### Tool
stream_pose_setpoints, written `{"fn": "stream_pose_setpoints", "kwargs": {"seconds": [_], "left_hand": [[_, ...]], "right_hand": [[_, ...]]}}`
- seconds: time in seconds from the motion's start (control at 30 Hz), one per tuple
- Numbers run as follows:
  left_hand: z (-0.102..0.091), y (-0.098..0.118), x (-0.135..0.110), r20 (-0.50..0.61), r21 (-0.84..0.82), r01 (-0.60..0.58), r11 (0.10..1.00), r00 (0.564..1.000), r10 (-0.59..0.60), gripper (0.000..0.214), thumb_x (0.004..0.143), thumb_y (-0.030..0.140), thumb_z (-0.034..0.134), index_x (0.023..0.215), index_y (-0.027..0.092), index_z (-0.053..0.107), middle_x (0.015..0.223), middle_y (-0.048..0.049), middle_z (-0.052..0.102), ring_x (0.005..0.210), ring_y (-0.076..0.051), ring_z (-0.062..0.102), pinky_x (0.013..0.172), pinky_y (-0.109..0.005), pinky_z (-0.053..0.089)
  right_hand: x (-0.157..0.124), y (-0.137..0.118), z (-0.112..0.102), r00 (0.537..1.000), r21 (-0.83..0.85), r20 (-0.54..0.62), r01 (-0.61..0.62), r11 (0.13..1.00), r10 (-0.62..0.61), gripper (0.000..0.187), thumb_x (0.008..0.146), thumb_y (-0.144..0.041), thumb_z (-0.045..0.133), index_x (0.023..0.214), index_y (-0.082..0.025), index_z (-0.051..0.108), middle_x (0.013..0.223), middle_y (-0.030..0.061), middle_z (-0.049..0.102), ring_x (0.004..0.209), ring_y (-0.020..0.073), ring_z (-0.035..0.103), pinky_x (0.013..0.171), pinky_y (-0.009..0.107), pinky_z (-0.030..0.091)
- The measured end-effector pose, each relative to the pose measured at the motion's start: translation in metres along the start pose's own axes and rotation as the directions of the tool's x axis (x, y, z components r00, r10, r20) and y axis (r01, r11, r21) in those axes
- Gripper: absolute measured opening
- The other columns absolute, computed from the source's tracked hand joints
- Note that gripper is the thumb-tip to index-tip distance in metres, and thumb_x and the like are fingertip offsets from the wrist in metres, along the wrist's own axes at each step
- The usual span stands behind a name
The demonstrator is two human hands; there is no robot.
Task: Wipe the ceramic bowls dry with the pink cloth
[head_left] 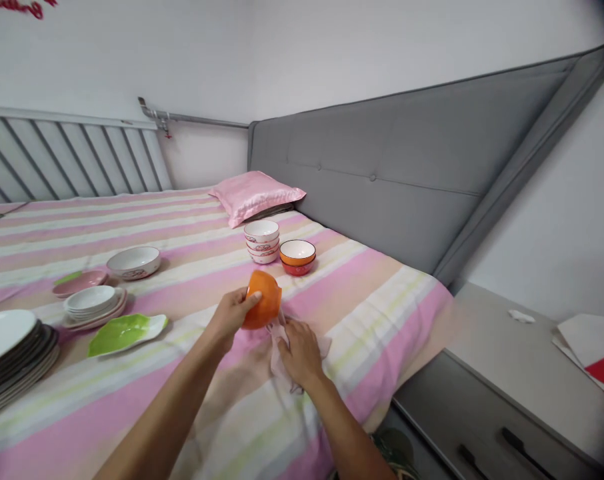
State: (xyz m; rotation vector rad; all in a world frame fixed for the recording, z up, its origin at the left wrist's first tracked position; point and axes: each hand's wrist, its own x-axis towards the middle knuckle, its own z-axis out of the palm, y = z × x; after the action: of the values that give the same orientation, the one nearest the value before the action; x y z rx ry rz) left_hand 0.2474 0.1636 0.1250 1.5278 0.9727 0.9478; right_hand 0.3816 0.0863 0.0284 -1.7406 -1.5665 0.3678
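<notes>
My left hand (231, 315) grips an orange bowl (263, 299), tilted with its outside facing me, just above the striped bedsheet (382, 300). My right hand (298, 352) lies next to it, fingers closed on a pale pink cloth (323, 347) that rests on the bed and touches the bowl's lower edge. Beyond the hands stand an orange-and-white bowl (297, 256) and a stack of white patterned bowls (262, 241).
On the left lie a green leaf-shaped dish (126, 332), stacked small plates (93, 303), a pink plate (79, 282), a white bowl (133, 261) and a pile of large plates (12, 353). A pink pillow (255, 193) sits by the grey headboard (407, 180). A grey nightstand (507, 393) stands at right.
</notes>
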Motion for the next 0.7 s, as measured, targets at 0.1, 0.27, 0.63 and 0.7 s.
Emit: {"fn": "stream_pose_setpoints", "kwargs": {"seconds": [0.1,0.27,0.63,0.7], "left_hand": [[0.006,-0.017,-0.015,0.052,-0.090,0.041,0.995,0.998,-0.036,0.045,0.071,0.057,0.064,0.082,0.013,0.067,0.068,-0.0058,0.066,0.064,-0.021,0.060,0.064,-0.031,0.046],[-0.002,-0.037,-0.018,0.019,-0.299,0.041,0.953,0.999,-0.037,0.040,0.073,0.050,0.068,0.092,0.015,0.067,0.076,-0.0054,0.069,0.067,-0.020,0.062,0.067,-0.030,0.048],[0.001,-0.041,-0.025,-0.090,-0.491,0.009,0.871,0.994,-0.062,0.035,0.070,0.049,0.072,0.086,0.018,0.067,0.078,-0.0030,0.070,0.069,-0.018,0.062,0.063,-0.026,0.047],[0.006,-0.044,-0.028,-0.055,-0.501,0.029,0.865,0.996,-0.065,0.036,0.071,0.049,0.070,0.089,0.018,0.067,0.081,-0.0041,0.071,0.072,-0.020,0.064,0.066,-0.027,0.049]], "right_hand": [[0.004,0.000,-0.005,0.995,0.140,-0.066,-0.063,0.988,0.073,0.027,0.083,-0.018,0.045,0.092,-0.018,0.070,0.099,0.0090,0.071,0.099,0.0211,0.060,0.094,0.032,0.041],[0.012,0.008,-0.019,0.951,0.333,-0.201,-0.160,0.929,0.235,0.031,0.084,-0.031,0.044,0.090,-0.017,0.071,0.086,0.0085,0.072,0.083,0.0226,0.063,0.080,0.033,0.046],[0.034,0.052,-0.053,0.755,0.927,-0.198,-0.063,0.371,0.625,0.032,0.067,-0.046,0.062,0.081,-0.018,0.061,0.072,0.0012,0.069,0.071,0.0191,0.066,0.068,0.033,0.053],[0.033,0.052,-0.059,0.762,0.958,-0.157,-0.037,0.284,0.628,0.030,0.068,-0.047,0.063,0.079,-0.019,0.060,0.070,0.0008,0.069,0.070,0.0192,0.067,0.069,0.034,0.054]]}}
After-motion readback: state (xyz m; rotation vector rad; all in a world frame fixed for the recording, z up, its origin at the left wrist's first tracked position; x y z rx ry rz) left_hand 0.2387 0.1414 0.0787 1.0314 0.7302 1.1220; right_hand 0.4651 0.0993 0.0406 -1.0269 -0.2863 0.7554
